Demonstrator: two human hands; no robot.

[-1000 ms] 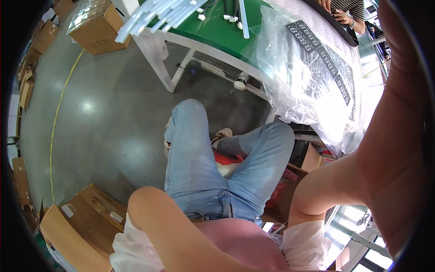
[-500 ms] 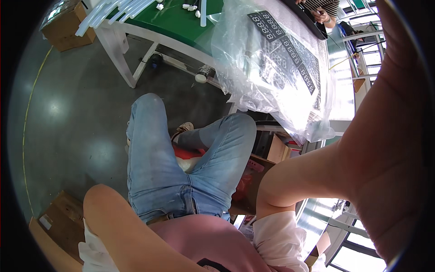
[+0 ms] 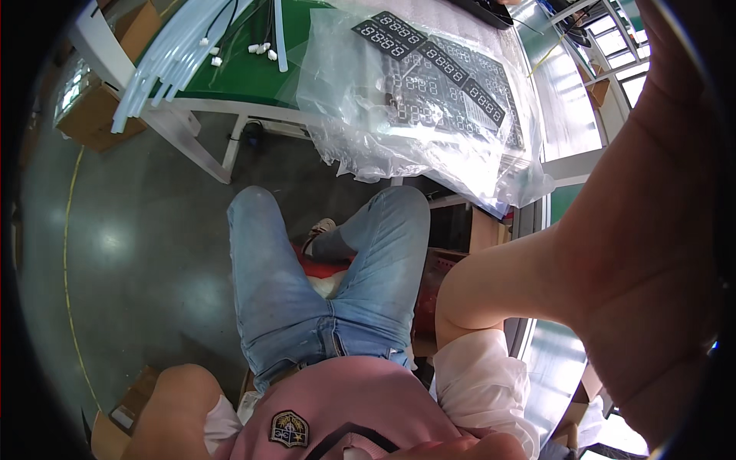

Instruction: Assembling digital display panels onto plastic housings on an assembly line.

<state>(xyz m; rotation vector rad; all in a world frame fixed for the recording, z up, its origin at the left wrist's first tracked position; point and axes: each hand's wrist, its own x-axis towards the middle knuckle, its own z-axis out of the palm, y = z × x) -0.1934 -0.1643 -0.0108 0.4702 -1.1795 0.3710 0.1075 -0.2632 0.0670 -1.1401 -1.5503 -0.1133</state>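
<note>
My right hand (image 3: 652,307) is raised very close to the camera and fills the right side of the picture. Its palm and wrist show, but the fingers run into the dark rim, so what they do or touch is hidden. My bent left arm (image 3: 172,406) shows at the lower left; I cannot make out the left hand itself. Ahead on the workbench lies a clear plastic bag (image 3: 345,92) with black digit display panels (image 3: 445,61) in and on it. Neither arm touches the bag.
The green-topped bench (image 3: 230,84) holds a bundle of translucent tubes (image 3: 172,61) and black cables with white connectors (image 3: 262,50). Cardboard boxes (image 3: 100,115) stand at the far left; another box (image 3: 138,395) is by my left arm. A co-worker's hand (image 3: 506,2) barely shows at the top.
The view has shifted, so the bench and bag sit further left and more tubes show. My left forearm has swung out of the picture's lower middle. The right hand stays raised near the camera.
</note>
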